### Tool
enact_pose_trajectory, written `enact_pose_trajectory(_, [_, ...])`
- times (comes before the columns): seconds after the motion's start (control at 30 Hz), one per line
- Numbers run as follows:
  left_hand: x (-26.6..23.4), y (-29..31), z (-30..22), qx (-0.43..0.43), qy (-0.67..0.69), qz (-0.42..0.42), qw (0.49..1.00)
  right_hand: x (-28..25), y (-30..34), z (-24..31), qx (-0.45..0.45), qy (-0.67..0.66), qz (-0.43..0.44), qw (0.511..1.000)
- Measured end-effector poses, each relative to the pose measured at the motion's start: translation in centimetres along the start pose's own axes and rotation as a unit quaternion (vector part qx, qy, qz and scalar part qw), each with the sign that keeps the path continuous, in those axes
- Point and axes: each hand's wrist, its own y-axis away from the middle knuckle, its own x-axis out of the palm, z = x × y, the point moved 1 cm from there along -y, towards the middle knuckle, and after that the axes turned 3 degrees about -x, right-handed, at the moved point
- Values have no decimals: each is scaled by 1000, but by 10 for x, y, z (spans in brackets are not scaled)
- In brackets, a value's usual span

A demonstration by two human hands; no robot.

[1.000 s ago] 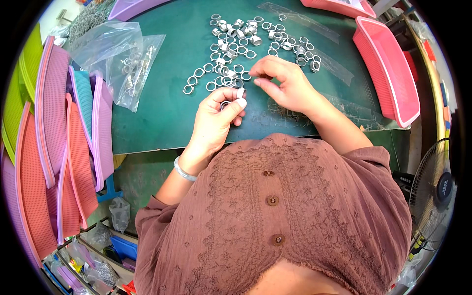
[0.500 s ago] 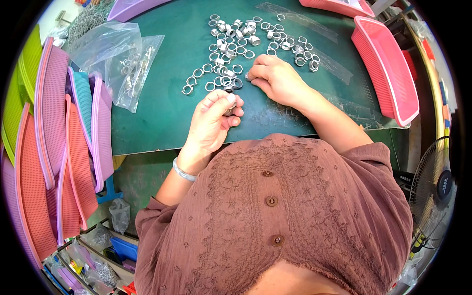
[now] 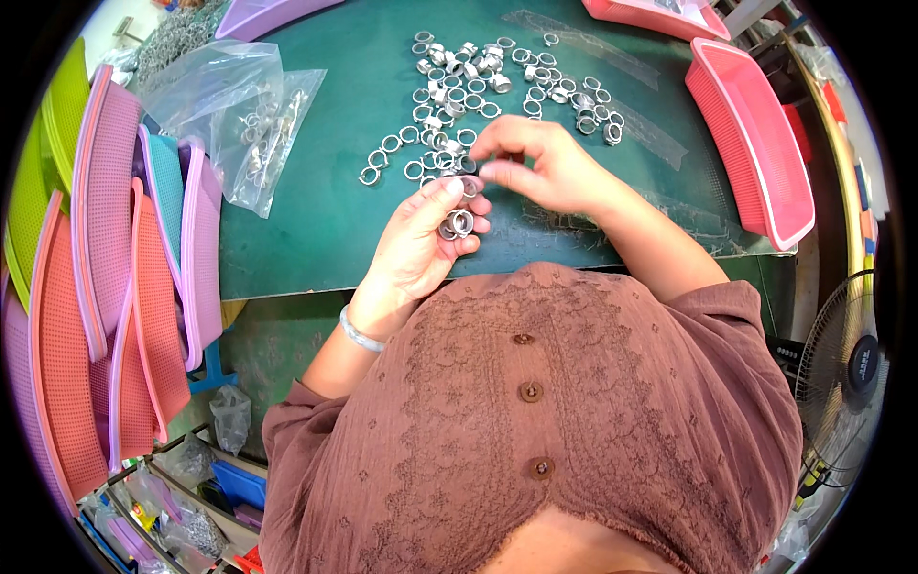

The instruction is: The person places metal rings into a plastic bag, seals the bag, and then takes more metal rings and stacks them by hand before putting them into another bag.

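Several small silvery metal rings with little lugs lie scattered over the green tabletop (image 3: pixel 316 239), many of them in a loose pile (image 3: pixel 449 91). My left hand (image 3: pixel 411 234), palm turned up, is closed around a few of these rings (image 3: pixel 458 225). One more ring (image 3: pixel 469 187) sits between its thumb and fingertips. Just to the right, my right hand (image 3: pixel 550 167) hovers by the near end of the pile. Its thumb and index finger are curved and apart, and I see nothing between them.
A clear plastic bag (image 3: pixel 273 143) holding metal pieces lies on the left of the table. A pink basket (image 3: pixel 751 143) stands on the right edge. Stacked plastic baskets (image 3: pixel 110 210) crowd the left side, and a fan (image 3: pixel 841 368) stands at the lower right.
My left hand has turned and opened somewhat, so the rings in it now show. My right thumb and index finger, pinched together at the pile before, have parted and come nearer the left hand.
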Motion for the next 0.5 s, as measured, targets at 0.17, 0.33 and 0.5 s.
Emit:
enact_pose_trajectory(0.17, [-3,1,0,11,11,16,1000,4,-10,-24,39,216,-1,976])
enact_pose_trajectory(0.33, [-4,3,-3,13,15,28,999,9,-17,-21,67,307,51,948])
enact_pose_trajectory(0.5, [-5,4,-4,8,1,2,1000,3,-14,-19,2,127,-21,992])
